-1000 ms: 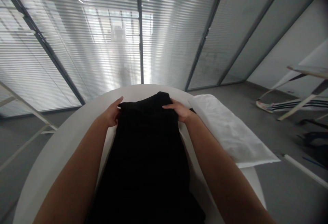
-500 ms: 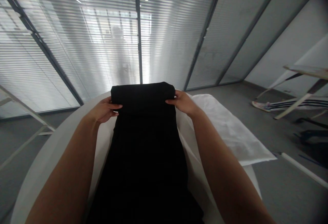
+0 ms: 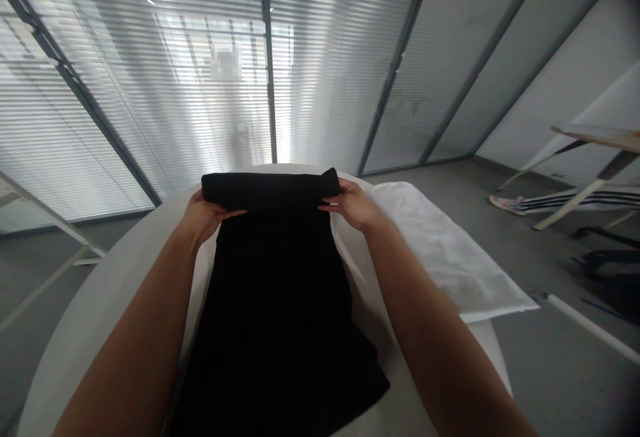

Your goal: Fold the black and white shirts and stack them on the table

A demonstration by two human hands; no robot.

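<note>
A long black cloth [image 3: 280,290] lies down the middle of the round white table [image 3: 75,344], its far end rolled or folded over into a thick band. At the left end of this band, my left hand [image 3: 205,216] grips it, with fingers partly beneath the fabric and a fingertip along its lower edge. My right hand [image 3: 353,204] holds the opposite end, thumb and fingers around the roll's edge. The near part of the cloth spreads wider, with one corner pointing right.
White folded fabric [image 3: 440,244] lies on the table's right side. Blinds and glass panels stand behind. A white metal frame [image 3: 50,217] is at left. On the right are a wooden-topped table [image 3: 595,136] and a person's striped trouser leg with a shoe [image 3: 507,204].
The rolled end has come slightly nearer and looks tighter, and its left end has shifted left. Both hands moved with it. The cloth's lower right corner now shows more plainly.
</note>
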